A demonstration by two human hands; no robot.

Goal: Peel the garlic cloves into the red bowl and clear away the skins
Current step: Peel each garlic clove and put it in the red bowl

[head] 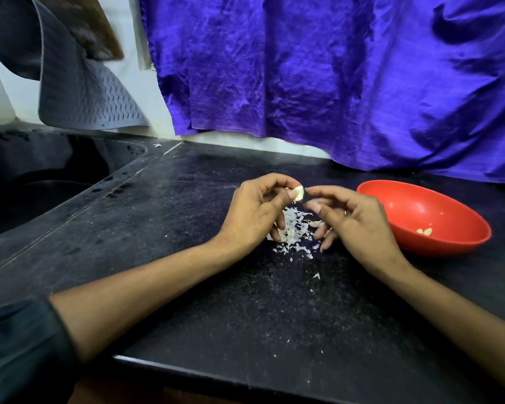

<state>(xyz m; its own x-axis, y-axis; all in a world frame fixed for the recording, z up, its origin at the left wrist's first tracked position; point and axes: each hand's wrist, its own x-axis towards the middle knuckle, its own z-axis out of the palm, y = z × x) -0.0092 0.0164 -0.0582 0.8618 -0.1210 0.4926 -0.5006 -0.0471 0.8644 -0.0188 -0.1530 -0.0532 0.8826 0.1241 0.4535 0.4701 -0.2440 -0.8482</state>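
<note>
The left hand (252, 217) pinches a garlic clove (298, 193) between thumb and forefinger, raised above the middle of the bench (158, 228) so loosened skin falls clear. The right hand (353, 220) meets it, fingertips nipped on what looks like a shred of skin at the clove's tip. Beneath lies a heap of skins (292, 231), likely kept together for easy clearing. The red bowl (426, 220), toward the bench's right edge beside the right hand, holds a few peeled cloves (424, 231).

A home kitchen: black stone counter (187, 287) beside a dark sink (41, 182), cloth-draped wall.
</note>
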